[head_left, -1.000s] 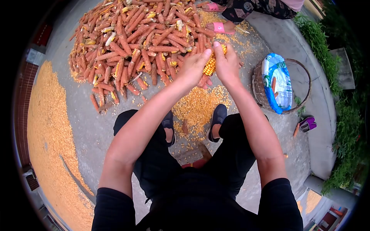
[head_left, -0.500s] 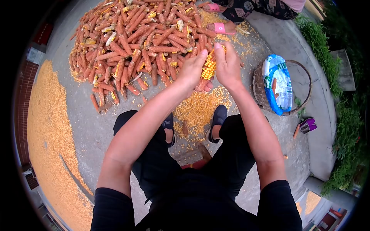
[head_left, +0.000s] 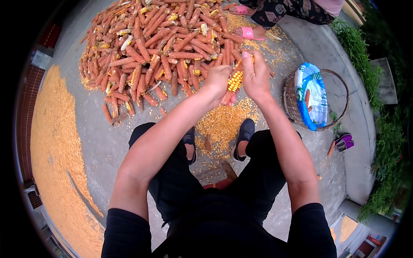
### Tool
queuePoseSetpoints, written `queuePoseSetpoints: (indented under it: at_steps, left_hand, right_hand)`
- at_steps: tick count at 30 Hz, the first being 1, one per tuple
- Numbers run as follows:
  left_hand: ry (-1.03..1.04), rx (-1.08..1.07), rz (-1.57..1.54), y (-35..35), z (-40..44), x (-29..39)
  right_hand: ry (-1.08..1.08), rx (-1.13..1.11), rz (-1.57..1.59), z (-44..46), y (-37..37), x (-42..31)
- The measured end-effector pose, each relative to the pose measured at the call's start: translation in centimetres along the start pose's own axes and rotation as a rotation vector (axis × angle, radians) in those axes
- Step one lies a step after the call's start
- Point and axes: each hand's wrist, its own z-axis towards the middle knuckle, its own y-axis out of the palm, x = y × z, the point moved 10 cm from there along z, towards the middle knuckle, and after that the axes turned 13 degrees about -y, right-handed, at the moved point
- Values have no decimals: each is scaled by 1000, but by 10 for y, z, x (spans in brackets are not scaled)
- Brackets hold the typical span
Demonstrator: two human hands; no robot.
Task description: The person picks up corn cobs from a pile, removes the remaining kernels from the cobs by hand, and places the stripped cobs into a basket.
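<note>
Between my two hands is a corn cob (head_left: 235,81), tilted, with yellow kernels on its middle and bare reddish cob at its lower end. My left hand (head_left: 217,81) is closed around the cob's left side, its fingers partly hidden beneath. From the right, my right hand (head_left: 257,77) grips the same cob, thumb along its upper part. Whether the reddish lower piece is a second cob, I cannot tell. Loose kernels (head_left: 221,124) lie on the ground below, between my shoes.
A big heap of mostly bare cobs (head_left: 150,47) lies ahead. Another person's foot in a pink sandal (head_left: 248,33) is beside it. To the right stand a lined basket (head_left: 292,101) and purple shoes (head_left: 344,142). Spread kernels (head_left: 56,150) cover the ground at left.
My left thumb has drawn back and down along the cob, while my right hand stays nearly in place. More reddish cob shows above the kernels. The view has shifted slightly.
</note>
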Motion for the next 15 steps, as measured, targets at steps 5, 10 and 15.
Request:
queuePoseSetpoints:
  at_steps: [5,10,15]
  left_hand:
    - [-188,-60,-84,-5,1,-9]
    - [27,-121,22,5,5,8]
    - [85,-218,297,17,0,10]
  right_hand:
    - [-30,63,245,2,3,4]
    - [101,102,399,5,0,34]
    - [86,108,448,8,-8,37]
